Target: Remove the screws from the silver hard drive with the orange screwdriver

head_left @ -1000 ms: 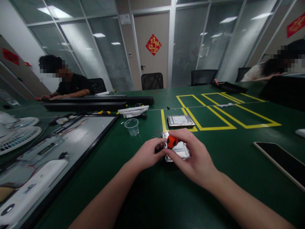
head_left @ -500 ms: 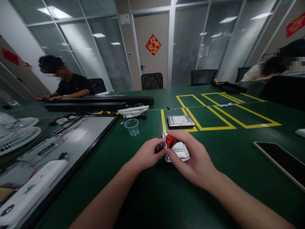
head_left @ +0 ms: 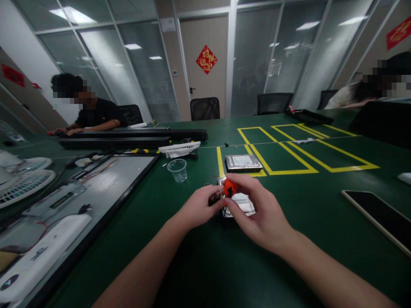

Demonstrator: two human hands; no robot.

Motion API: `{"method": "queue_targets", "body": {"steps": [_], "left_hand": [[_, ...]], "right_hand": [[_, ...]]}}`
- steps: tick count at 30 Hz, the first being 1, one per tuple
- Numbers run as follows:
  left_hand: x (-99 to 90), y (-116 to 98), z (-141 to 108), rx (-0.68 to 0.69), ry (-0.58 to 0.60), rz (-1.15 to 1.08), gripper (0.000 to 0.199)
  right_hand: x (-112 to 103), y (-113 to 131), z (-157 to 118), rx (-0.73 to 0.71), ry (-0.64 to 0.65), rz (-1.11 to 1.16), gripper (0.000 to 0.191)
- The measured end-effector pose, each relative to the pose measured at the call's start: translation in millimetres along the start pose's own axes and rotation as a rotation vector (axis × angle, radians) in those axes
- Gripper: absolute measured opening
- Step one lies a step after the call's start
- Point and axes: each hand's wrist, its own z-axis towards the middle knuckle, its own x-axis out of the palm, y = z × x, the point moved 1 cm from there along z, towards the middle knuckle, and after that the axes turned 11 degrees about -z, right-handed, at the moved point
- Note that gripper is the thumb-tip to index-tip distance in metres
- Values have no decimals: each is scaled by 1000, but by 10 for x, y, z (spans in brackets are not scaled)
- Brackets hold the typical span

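A screwdriver with an orange and black handle [head_left: 230, 187] is pinched between the thumb and fingers of my right hand [head_left: 261, 209]. Its rounded end faces me, and the tip is hidden. Close against it on the left is my left hand [head_left: 201, 205], thumb and fingers closed together; a dark gap shows between them, and what they grip cannot be made out. Below both hands lies a silver hard drive [head_left: 243, 204] with a white label, partly covered by my fingers. A second hard drive [head_left: 243, 163] lies flat just beyond.
Left of the drives stands a clear plastic cup [head_left: 177, 170], with a white fan part [head_left: 180, 149] behind it. A framed grey panel [head_left: 128, 169] and a white power strip [head_left: 45, 252] fill the left side. A dark-screened phone [head_left: 382, 218] lies right. A co-worker [head_left: 99, 113] sits across.
The screwdriver handle has turned in my right fingers, so more of its orange, rounded end shows. Both hands stay in nearly the same place over the hard drive.
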Motion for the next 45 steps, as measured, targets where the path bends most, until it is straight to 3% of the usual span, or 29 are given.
{"method": "queue_targets", "body": {"steps": [12,18,26,32,40,45], "left_hand": [[-6,36,-6,10,-13,4,27],[-2,-10,-3,17,3,-6,17],[4,25,-6,3,-12,-3,25],[12,12,-4,-1,-14,-18,18],[-12,-7,-2,12,20,-21,24],[-1,-8,2,4,4,-8,16]], "right_hand": [[-38,3,36,-35,-21,-42,52],[-40,59,30,-52,-16,-7,54],[-21,-3,14,-49,-28,-57,54],[-3,8,-15,6,-14,-11,57],[-37,5,41,-55,-25,-42,55],[-38,33,41,-44,-16,-25,54]]}}
